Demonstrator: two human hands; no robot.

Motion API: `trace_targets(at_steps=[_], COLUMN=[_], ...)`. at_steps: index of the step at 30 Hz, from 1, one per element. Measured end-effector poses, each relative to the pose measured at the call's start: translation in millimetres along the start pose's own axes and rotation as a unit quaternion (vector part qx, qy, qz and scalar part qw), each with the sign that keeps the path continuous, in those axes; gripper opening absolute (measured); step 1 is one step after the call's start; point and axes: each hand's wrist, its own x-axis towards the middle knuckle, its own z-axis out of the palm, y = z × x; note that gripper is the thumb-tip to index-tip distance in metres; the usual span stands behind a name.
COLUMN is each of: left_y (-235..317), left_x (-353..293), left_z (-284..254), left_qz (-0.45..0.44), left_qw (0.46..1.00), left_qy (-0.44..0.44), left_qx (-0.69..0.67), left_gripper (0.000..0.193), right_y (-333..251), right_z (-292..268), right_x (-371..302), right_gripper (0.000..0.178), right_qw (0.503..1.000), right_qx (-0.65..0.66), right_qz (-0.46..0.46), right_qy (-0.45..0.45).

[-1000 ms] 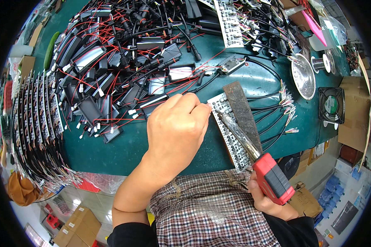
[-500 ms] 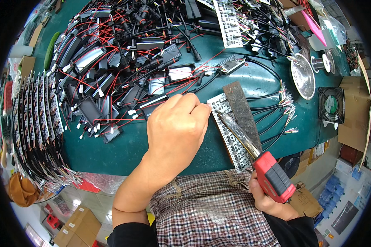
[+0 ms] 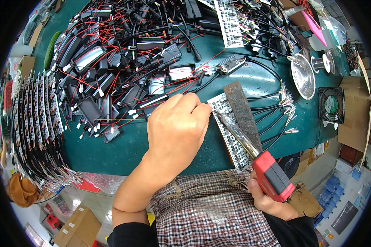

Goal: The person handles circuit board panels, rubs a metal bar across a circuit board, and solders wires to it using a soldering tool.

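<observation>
Around the red-and-black soldering tool (image 3: 272,175), right hand (image 3: 268,204) grip closed; left hand (image 3: 177,127) grip curled by the circuit board (image 3: 231,144), contents not discernible. Risk, judged: a wrist slip could drag the tip across components or into the left fingers. Board: white, densely populated, slantwise on the bench (image 3: 99,156), partly hidden by a dark metal bar (image 3: 241,107).

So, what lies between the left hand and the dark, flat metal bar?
White rectangular circuit board, with the red soldering iron's tip over it, in the head view.
</observation>
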Motion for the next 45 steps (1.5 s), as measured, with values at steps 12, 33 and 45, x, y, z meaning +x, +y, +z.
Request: trace_targets(at_steps=[12,33,45], left_y=[0,-7,-2], left_x=[1,1,-1], left_z=[0,-5,-5], left_qz=[0.001,-0.053,0.009], left_qw=[1.0,0.991,1.0], left_qy=[-0.001,-0.025,-0.002], left_qx=[0.003,-0.119,0.001], left_gripper=[0.015,0.017,0.018], right_y=[-5,-1,12], right_z=[-6,0,5], right_x=[-5,11,-5], right_gripper=[0.015,0.008,0.02], right_qw=[0.997,0.979,1.0], right_qx=[0.038,0.193,-0.007], right_qz=[0.067,0.032,-0.023], right_qy=[0.008,0.062,0.018])
